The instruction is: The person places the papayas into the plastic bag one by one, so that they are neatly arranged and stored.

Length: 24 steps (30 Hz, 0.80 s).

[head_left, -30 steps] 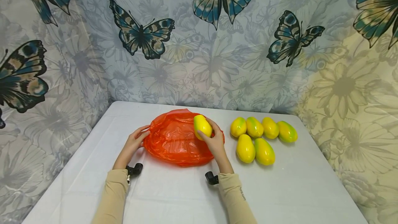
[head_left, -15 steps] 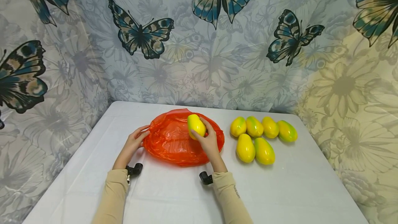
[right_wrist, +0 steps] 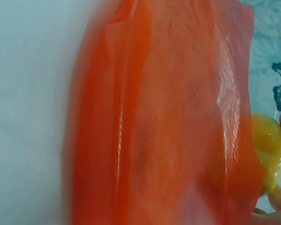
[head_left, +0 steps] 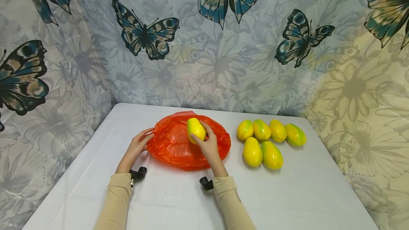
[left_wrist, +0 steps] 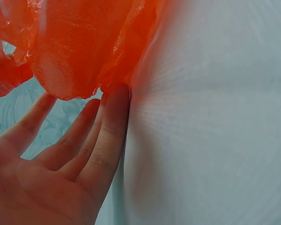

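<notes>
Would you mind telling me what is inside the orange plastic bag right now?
Nothing shows through the orange bag, which lies flat on the white table. The right hand holds a yellow mango above it; the bag's folds could hide something small.

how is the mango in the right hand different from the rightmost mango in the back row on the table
The held mango is gripped by the right hand above the orange bag; the rightmost mango lies on the white table, untouched. The held mango looks almost all yellow; the rightmost mango shows much more green. The held mango is alone; the rightmost mango sits beside five others. Both share a smooth oval shape.
</notes>
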Each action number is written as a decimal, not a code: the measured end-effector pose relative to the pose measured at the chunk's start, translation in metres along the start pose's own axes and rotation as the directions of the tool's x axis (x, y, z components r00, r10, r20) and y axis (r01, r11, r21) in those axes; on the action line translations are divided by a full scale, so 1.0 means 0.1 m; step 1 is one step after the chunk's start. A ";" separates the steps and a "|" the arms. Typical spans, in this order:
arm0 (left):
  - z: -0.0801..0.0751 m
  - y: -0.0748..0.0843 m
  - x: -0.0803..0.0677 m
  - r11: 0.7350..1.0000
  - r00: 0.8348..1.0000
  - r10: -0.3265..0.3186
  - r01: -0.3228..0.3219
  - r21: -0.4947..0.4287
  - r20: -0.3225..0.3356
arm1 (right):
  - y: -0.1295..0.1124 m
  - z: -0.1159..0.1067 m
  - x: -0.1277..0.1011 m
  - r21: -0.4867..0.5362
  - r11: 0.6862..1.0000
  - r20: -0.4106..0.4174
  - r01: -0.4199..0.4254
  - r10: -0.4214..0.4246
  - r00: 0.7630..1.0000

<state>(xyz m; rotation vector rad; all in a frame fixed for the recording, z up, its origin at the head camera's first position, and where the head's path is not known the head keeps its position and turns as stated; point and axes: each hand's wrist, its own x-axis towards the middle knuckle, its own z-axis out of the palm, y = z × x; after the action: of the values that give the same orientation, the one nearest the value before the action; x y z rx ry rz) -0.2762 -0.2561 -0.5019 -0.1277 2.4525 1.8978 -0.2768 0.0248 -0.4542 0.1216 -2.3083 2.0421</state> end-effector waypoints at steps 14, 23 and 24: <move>0.00 0.02 0.00 1.000 1.000 0.005 -0.005 -0.018 0.010 | 0.10 0.17 0.01 0.004 1.000 0.010 -0.016 0.016 1.000; -0.01 0.01 0.00 0.999 1.000 0.021 -0.020 -0.033 0.016 | 0.11 0.27 0.01 -0.014 1.000 0.010 0.014 -0.014 1.000; 0.00 0.00 0.00 0.999 1.000 0.020 -0.019 -0.036 0.015 | 0.11 0.28 0.01 -0.014 1.000 0.011 0.014 -0.014 1.000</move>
<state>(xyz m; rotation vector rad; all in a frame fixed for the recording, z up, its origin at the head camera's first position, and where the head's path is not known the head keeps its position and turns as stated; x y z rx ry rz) -0.2758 -0.2565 -0.5015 -0.0903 2.4200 1.9434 -0.2781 -0.0020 -0.4686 0.1489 -2.3206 2.0239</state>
